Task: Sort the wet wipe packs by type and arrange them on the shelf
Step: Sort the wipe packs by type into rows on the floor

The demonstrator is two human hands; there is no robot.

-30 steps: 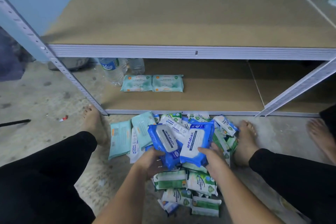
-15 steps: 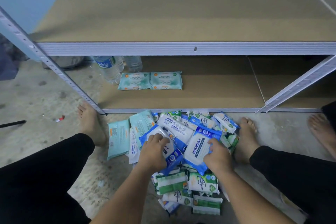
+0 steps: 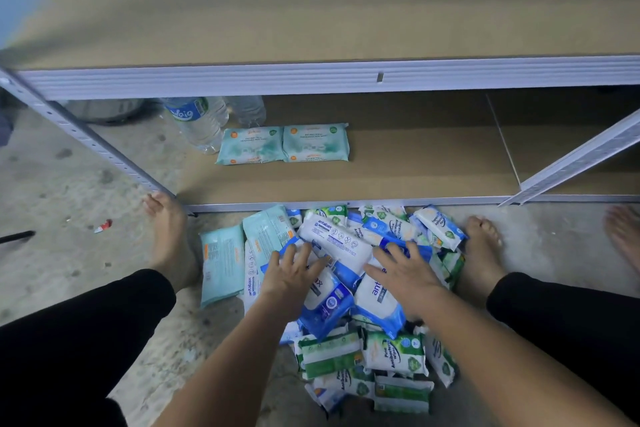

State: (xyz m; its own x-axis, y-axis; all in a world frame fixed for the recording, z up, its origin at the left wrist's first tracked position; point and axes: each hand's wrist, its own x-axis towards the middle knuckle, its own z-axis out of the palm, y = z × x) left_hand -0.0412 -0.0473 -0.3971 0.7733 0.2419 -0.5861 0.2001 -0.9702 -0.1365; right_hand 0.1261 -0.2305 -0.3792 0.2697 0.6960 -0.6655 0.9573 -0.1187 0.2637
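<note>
The shelf [image 3: 398, 170] stands beyond my fingertips, and on its lower board two teal packs [image 3: 282, 144] lie side by side, touching, well ahead of my left hand [image 3: 294, 274]. The pile of wet wipe packs [image 3: 394, 354] lies on the floor under and around both palms. My left hand rests with its fingers spread on a blue antabax pack [image 3: 327, 305]. My right hand [image 3: 403, 274], also spread flat, lies on another blue pack [image 3: 379, 305] just beside it.
</note>
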